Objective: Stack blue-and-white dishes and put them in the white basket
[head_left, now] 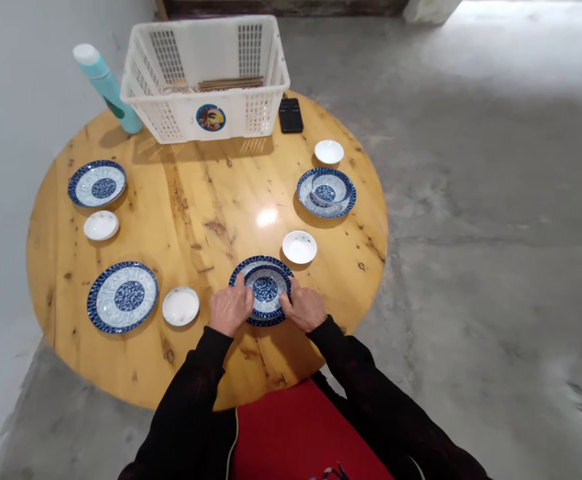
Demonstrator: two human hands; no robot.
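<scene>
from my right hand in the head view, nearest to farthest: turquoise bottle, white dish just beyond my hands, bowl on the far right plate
1. White dish, just beyond the right hand
2. Blue-patterned bowl, on the far right plate
3. Turquoise bottle, far left, beside the basket

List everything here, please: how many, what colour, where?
Round table: one, light wood, centre-left.
Plates: four, blue-and-white, two left, two right.
Bowls: two, blue-and-white, on the right-hand plates.
Small dishes: four, white, one beside each plate.
Basket: one, white, table's far side.
Sticker: one, multicoloured, basket's front.
Chopsticks: several, brown, inside basket.
Bottle: one, turquoise with white cap, left of basket.
Phone-like device: one, black, right of basket.
Wall: one, pale, left.
Floor: one, grey, around table.
Garment: one, red, bottom centre.
Sleeves: two, black, bottom.
Left hand's grip: one, bare, on nearer bowl's left side.
Right hand's grip: one, bare, on its right side.
</scene>
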